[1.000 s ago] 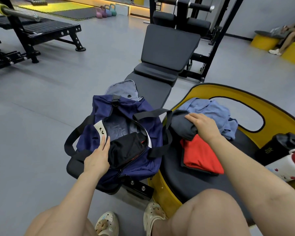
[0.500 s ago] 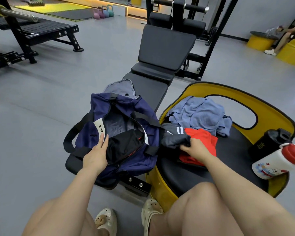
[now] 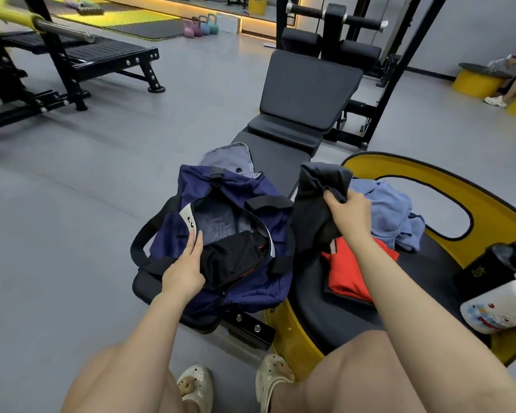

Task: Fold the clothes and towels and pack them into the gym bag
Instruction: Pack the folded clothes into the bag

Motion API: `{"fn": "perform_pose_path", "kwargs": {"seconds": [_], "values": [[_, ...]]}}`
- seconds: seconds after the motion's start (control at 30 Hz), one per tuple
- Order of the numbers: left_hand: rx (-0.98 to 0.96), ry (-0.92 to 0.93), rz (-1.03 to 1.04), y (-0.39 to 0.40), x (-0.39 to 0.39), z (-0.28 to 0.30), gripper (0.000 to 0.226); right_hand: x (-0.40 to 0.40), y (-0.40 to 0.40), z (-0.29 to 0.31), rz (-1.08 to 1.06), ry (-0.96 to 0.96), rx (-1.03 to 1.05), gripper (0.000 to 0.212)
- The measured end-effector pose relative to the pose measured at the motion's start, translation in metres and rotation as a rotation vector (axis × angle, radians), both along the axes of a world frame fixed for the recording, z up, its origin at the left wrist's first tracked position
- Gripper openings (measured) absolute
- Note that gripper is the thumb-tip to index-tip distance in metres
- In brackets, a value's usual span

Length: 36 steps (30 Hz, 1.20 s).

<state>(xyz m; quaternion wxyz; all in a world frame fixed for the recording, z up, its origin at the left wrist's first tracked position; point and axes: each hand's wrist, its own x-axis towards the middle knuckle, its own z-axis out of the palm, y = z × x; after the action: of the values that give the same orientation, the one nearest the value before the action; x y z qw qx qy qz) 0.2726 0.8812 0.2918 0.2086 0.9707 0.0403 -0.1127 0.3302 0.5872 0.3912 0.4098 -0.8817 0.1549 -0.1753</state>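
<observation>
Two hands: both at work, one per job.
Gym bag [image 3: 221, 234]: lies on the table [image 3: 280, 162], mouth unzipped and gaping upward, long axis running away from the person.
Dark garment [image 3: 313, 210]: lifted, hanging just right of the bag's mouth.
Right hand [image 3: 350, 211]: fingers clamped on the garment's upper edge; nearer hand for packing.
Left hand [image 3: 186, 268]: fingers straight, pressing the bag's near rim open.
</observation>
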Motion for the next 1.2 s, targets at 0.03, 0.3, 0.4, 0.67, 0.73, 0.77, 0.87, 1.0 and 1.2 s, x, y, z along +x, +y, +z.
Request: {"fn": "perform_pose_path", "kwargs": {"seconds": [0.03,0.3,0.4,0.67,0.73,0.77,0.87,1.0,1.2], "values": [[-0.024,0.001,0.006,0.001,0.0,0.0,0.097,0.0,0.008,0.008,-0.018,-0.029,-0.003,0.038],[-0.161,0.009,0.066,0.006,-0.003,0.011,0.097,-0.023,0.12,-0.023,0.417,-0.005,-0.464,0.055],[-0.193,0.012,0.071,0.01,-0.004,0.014,0.094,-0.041,0.151,-0.066,0.595,0.1,-0.578,0.057],[-0.274,0.039,0.057,0.017,-0.004,0.016,0.096,-0.049,0.172,-0.117,0.624,0.31,-0.462,0.039],[-0.262,0.031,0.065,0.015,-0.003,0.016,0.096,-0.046,0.183,-0.112,0.48,0.338,-0.305,0.034],[-0.251,0.027,0.069,0.014,-0.003,0.017,0.096,-0.044,0.191,-0.109,0.417,0.337,-0.206,0.03],[-0.231,0.012,0.074,0.013,-0.002,0.018,0.096,-0.038,0.207,-0.102,0.298,0.308,0.02,0.03],[-0.228,0.007,0.074,0.014,-0.004,0.02,0.09,-0.038,0.215,-0.116,0.65,0.54,-0.093,0.045],[-0.165,-0.036,0.049,0.014,-0.001,0.023,0.093,-0.035,0.198,-0.104,0.828,0.594,0.11,0.046]]}}
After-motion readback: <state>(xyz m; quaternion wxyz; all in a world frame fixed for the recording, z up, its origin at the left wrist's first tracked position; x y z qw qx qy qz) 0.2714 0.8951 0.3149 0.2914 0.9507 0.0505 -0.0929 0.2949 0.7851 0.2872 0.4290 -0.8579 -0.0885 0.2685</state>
